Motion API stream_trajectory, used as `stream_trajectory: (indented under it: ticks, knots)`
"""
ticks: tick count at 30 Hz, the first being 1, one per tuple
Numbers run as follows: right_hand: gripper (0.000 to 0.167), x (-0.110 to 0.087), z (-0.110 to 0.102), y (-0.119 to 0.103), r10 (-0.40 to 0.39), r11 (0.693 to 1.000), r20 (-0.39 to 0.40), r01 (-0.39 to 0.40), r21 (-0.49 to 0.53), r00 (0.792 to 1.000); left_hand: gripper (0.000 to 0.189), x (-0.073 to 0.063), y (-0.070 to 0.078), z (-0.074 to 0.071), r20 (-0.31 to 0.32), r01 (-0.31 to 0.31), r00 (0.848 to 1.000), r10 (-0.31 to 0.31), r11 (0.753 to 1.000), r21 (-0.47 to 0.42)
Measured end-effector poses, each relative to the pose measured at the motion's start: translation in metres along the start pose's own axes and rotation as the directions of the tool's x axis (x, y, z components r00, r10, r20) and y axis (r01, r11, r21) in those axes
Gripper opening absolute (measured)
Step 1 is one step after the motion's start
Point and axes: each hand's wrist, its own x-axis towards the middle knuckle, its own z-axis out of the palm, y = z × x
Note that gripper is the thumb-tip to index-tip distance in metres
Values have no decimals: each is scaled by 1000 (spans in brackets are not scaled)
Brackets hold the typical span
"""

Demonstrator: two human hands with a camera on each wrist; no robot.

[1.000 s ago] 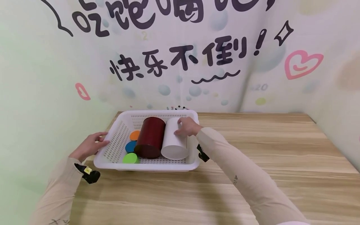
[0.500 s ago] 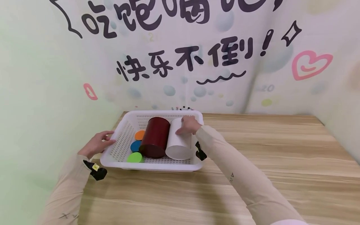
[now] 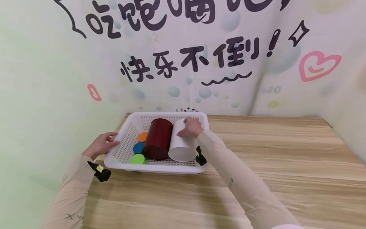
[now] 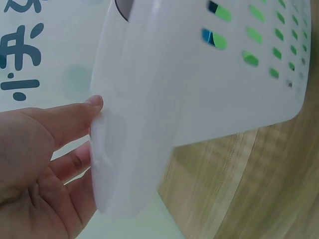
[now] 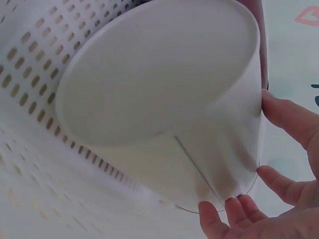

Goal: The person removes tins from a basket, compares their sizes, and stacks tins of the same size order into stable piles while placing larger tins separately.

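Observation:
A white perforated plastic basket (image 3: 163,169) stands on the table near its far left corner. My left hand (image 3: 100,145) holds its left rim; in the left wrist view the thumb presses the rim's edge and the other fingers curl at its far side. Inside, a white cylinder (image 3: 179,152) lies on its side along the right. My right hand (image 3: 192,127) grips it from above, thumb and fingers spread round its sides in the right wrist view. Against it lies a dark red cylinder (image 3: 159,136). Left of that are orange (image 3: 142,136), blue (image 3: 138,147) and green (image 3: 138,158) round-topped pieces.
The wood-grain table (image 3: 257,152) runs on to the right and in front of the basket. A printed wall cloth (image 3: 183,92) hangs behind, and a pale green wall (image 3: 43,127) rises at the left. Black camera mounts (image 3: 100,173) sit on both wrists.
The head view has turned slightly left, so the whole scene shifts right in it. My right hand has moved slightly left over the white cylinder; the left hand stays at the rim.

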Motion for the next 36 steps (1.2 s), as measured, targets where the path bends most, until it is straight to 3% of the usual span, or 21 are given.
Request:
stream_trajectory:
  ticks: [10, 22, 26, 33, 36]
  knots:
    - [75, 4, 8, 9, 55, 989, -3, -54, 141, 998, 60, 1, 1, 1, 6, 11, 1000, -11, 1000, -1]
    - [73, 7, 9, 17, 123, 953, 78, -140, 270, 989, 61, -1, -2, 1, -8, 3, 1000, -3, 1000, -13]
    - [73, 9, 9, 19, 139, 927, 99, -165, 337, 985, 62, 0, -2, 1, -10, -1, 1000, 1, 1000, -22]
    - [58, 12, 13, 19, 193, 892, 68, -204, 403, 979, 62, 1, -3, 2, -15, 4, 1000, -5, 999, -45]
    - [58, 13, 14, 20, 195, 860, 88, -213, 464, 977, 63, 2, -4, 3, -21, 8, 1000, -9, 999, -49]
